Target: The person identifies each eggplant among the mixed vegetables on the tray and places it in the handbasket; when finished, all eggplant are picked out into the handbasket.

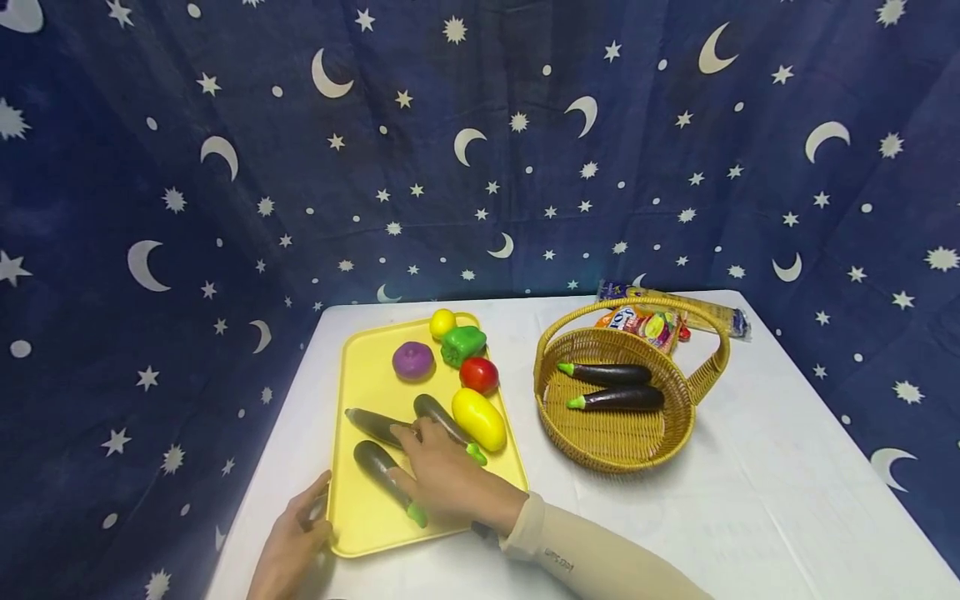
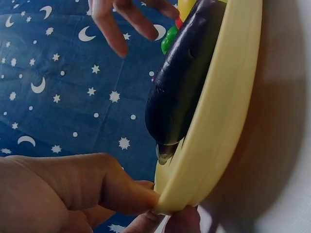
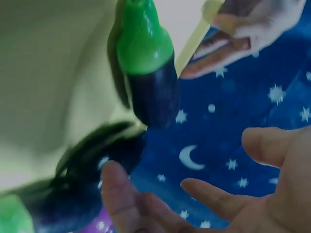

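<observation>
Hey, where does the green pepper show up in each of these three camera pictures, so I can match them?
Head: the green pepper lies just below the picture's centre, near the tray's upper right edge.
Left wrist: top, just right of centre, partly behind an eggplant.
Right wrist: not visible; the green parts are eggplant caps.
Shared landmark: the left hand at the tray's edge.

Behind the white table (image 1: 750,508) hangs a navy backdrop (image 1: 420,50), probably cloth, with pale moons (image 1: 322,82) and stars (image 1: 454,30).

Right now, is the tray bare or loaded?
Loaded: three eggplants and a pepper, among others, lie on the tray.
</observation>
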A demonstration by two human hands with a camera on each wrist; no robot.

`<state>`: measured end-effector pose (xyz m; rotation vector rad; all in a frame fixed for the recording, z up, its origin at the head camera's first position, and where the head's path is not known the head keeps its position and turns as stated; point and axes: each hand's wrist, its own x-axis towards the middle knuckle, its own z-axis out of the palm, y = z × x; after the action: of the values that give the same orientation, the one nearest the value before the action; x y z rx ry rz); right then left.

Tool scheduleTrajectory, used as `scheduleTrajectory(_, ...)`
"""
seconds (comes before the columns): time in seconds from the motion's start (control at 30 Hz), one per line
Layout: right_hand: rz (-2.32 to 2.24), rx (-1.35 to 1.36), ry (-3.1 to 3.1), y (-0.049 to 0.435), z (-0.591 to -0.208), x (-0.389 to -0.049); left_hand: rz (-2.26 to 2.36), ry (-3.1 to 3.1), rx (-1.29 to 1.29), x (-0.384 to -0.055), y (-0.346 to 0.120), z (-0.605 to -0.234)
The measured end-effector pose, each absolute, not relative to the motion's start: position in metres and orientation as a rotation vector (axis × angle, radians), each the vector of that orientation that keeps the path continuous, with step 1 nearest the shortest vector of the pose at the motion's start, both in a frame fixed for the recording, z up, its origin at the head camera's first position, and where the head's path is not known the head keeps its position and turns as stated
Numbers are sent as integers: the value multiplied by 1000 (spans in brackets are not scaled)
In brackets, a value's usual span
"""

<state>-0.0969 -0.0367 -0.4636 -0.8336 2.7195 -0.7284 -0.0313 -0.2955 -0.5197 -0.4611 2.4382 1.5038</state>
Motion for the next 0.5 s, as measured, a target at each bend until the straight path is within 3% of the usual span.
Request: scheduleTrajectory(0.5,-586,-892,2699,-75,-479,-88,1511,2427,-473,-32,-294,-521)
